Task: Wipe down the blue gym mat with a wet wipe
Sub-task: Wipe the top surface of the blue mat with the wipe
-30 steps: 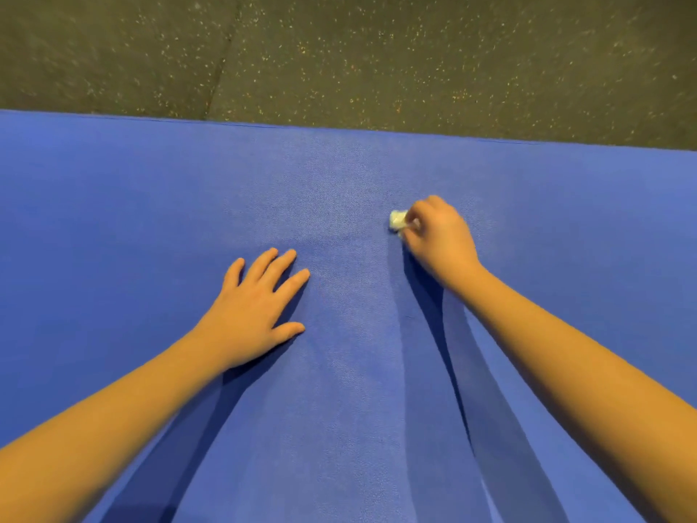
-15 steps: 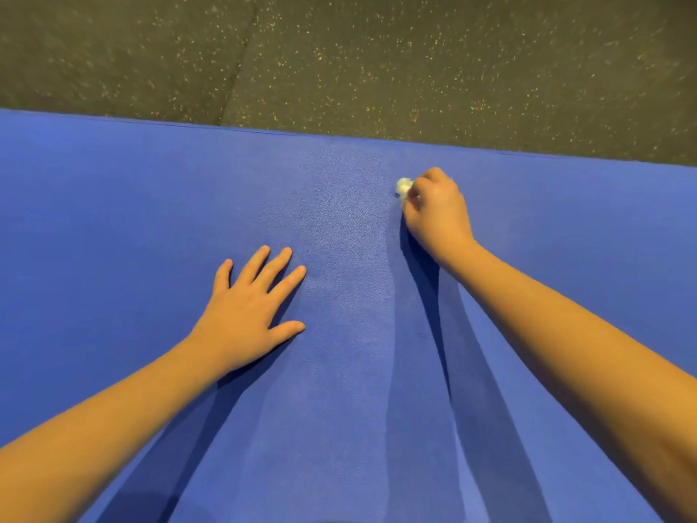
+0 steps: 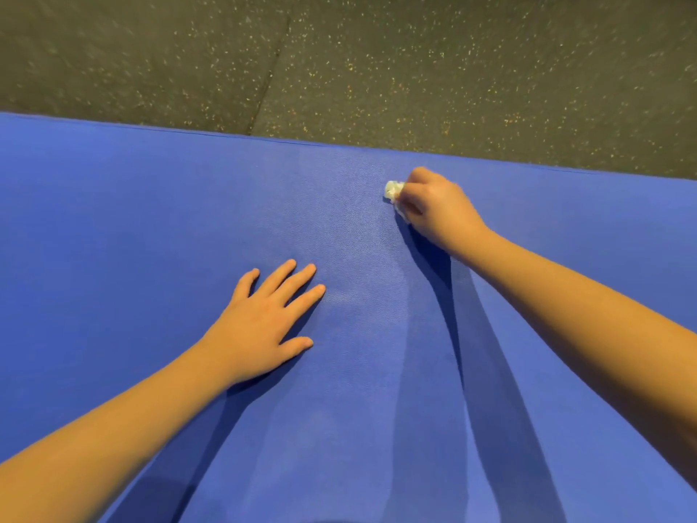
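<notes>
In the head view, your right hand [image 3: 441, 211] is curled into a fist around a small, crumpled white wet wipe [image 3: 393, 189], with fingers and thumb clamped on it. The wad pokes out past the knuckles on the side facing your other hand, and a thin tail of it shows below the thumb. The wipe touches the smooth blue vinyl gym mat [image 3: 151, 239], close to the mat's far edge, which runs just beyond your knuckles. Your right forearm reaches in from the lower right and throws 2 long dark shadows on the mat, trailing back toward you.

Your left hand [image 3: 260, 326] lies flat on the mat, palm down, holding nothing. Its 4 fingers [image 3: 296, 283] are straight and slightly spread, pointing forward and a little toward the right hand. The thumb sticks out on the side nearest the right arm. This hand rests well apart from the wipe, nearer to you than the right hand and off to its left.

Between the 2 hands a paler, faintly glossy band runs along the mat from the wipe back toward you. You cannot tell whether it is damp or only catching light.

Beyond the right hand, past the mat's far edge, lies dark grey speckled rubber flooring [image 3: 377, 69] with a slanted seam line across it.
</notes>
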{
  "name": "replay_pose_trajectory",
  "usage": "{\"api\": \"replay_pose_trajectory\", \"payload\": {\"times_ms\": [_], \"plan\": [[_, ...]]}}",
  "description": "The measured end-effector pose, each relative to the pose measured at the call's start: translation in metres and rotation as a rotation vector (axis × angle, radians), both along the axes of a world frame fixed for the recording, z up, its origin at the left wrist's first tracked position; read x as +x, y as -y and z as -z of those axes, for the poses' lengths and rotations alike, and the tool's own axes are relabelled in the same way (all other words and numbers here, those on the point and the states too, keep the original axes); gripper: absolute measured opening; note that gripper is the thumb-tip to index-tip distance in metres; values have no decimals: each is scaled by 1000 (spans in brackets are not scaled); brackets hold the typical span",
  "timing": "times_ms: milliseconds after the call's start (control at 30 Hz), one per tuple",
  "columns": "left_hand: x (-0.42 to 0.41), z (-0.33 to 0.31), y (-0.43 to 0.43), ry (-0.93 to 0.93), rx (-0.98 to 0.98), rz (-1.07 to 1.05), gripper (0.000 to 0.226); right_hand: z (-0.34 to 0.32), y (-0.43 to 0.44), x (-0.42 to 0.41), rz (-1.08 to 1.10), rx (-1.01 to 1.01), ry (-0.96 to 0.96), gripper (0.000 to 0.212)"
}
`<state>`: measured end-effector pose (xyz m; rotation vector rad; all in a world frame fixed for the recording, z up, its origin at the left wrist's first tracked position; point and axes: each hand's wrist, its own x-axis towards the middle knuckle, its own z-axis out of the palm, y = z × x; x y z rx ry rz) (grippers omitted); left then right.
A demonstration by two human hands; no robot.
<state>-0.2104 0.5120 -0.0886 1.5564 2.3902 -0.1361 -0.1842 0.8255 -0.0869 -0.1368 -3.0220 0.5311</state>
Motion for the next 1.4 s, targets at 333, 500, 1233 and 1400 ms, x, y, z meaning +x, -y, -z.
{"api": "replay_pose_trajectory", "payload": {"times_ms": [333, 500, 1233, 1400], "plan": [[4, -2, 19, -6, 13, -52, 64, 6, 21, -44, 105, -97, 17, 16], [7, -3, 18, -3, 23, -87, 64, 9, 2, -55, 191, 81, 46, 15], [24, -1, 24, -27, -29, -115, 78, 6, 44, 4, 258, 37, -146, 13], [33, -1, 26, -23, -28, -165, 74, 15, 87, 49, -136, 22, -185, 15]]}}
